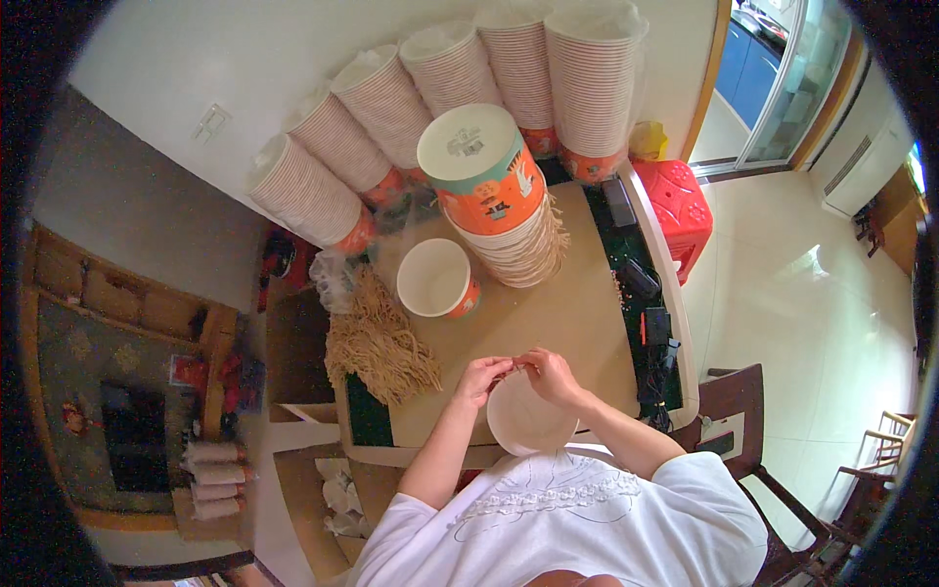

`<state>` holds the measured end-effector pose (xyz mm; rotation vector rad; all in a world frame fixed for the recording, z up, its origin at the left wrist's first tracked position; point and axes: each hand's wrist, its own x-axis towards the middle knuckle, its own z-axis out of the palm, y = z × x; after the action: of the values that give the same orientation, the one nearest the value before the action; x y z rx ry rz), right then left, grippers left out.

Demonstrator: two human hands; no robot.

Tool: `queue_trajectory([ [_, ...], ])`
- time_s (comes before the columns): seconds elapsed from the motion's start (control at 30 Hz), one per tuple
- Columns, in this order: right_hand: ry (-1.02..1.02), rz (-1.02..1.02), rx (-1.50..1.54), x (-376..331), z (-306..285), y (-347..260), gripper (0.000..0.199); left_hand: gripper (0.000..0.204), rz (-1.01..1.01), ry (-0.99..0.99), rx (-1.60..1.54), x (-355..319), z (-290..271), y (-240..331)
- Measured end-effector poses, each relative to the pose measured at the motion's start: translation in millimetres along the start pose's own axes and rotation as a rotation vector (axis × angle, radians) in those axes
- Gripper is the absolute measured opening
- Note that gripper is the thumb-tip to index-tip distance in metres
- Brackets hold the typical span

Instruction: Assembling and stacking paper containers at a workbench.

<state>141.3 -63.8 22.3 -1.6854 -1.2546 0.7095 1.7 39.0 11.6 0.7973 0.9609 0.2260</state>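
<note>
A white paper bucket [533, 419] is at the table's near edge, close to my chest, with its open mouth toward me. My left hand [483, 379] is closed at the far left of its rim, fingertips pinched. My right hand [551, 376] pinches the rim just beside it, and the fingertips of both hands nearly meet. Any small thing between them is too hidden to make out. Beyond my hands stands another paper bucket [435, 278], upright with an orange print. Left of it lies a heap of tan paper cords [377, 342].
An upside-down stack of printed buckets [489, 191] with tan cords along its side stands mid-table. Several tall wrapped bucket stacks [597, 88] line the wall. Cables and black adapters [657, 328] lie at the right edge. A red stool [673, 207] and a dark chair [734, 416] stand right.
</note>
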Motion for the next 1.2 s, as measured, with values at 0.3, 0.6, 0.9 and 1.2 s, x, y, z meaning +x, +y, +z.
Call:
queue_trajectory([
  [0.3, -0.164, 0.204, 0.266, 16.7, -2.0, 20.3, 0.013, 0.013, 0.007, 0.036, 0.156, -0.4, 0.6, -2.3],
  [0.6, -0.2, 0.128, 0.277, 21.2, -7.6, 11.2, 0.01, 0.014, 0.048, -0.025, 0.159, -5.2, -3.1, -3.3],
  [0.9, -0.184, 0.111, 0.141, 20.8, -4.7, 14.9, 0.011, 0.014, 0.061, 0.016, 0.061, -6.7, -2.9, -5.1],
  [1.2, -0.176, 0.095, 0.153, 20.2, 1.7, 18.5, 0.012, 0.01, 0.148, 0.059, 0.236, -4.1, -7.0, -11.6],
])
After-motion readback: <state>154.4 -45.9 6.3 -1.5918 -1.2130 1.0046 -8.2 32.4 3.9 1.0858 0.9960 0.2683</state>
